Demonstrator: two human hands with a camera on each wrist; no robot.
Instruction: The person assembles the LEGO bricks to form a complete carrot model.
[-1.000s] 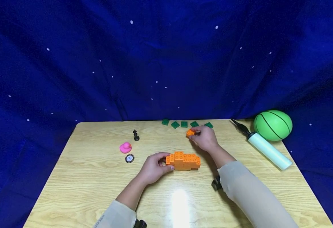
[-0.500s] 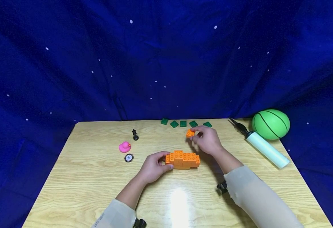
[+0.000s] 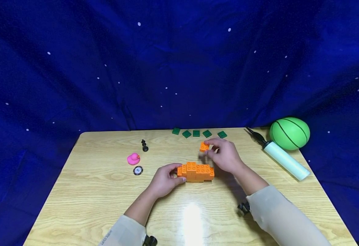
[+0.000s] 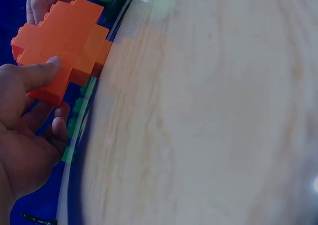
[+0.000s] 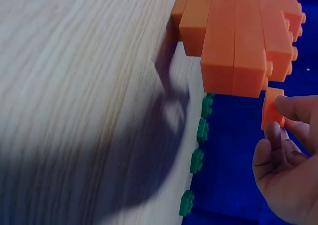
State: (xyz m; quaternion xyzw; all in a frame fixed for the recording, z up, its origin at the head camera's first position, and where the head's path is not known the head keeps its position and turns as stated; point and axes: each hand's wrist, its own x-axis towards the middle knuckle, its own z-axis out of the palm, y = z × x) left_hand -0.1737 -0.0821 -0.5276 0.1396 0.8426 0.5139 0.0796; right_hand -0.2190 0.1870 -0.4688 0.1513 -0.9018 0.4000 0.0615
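Observation:
My left hand (image 3: 164,181) grips the left end of a stepped block of joined orange building bricks (image 3: 198,173), thumb on the near face. In the left wrist view the thumb lies across the flat side of the orange block (image 4: 64,41). My right hand (image 3: 227,155) pinches a small orange brick (image 3: 204,147) between thumb and fingers, beyond the block and apart from it. In the right wrist view this small brick (image 5: 272,108) shows just past the block's end. Several green bricks (image 3: 196,133) lie in a row along the far table edge.
On the left stand a pink rubber duck (image 3: 133,159), a black chess piece (image 3: 144,146) and a poker chip (image 3: 138,170). A hand pump (image 3: 287,160) and a green ball (image 3: 290,133) lie at the right. A blue curtain (image 3: 179,65) hangs behind the table (image 3: 90,191).
My right hand has drawn the small orange brick slightly up and back from the green row. The left hand keeps its hold on the block. The view has shifted slightly.

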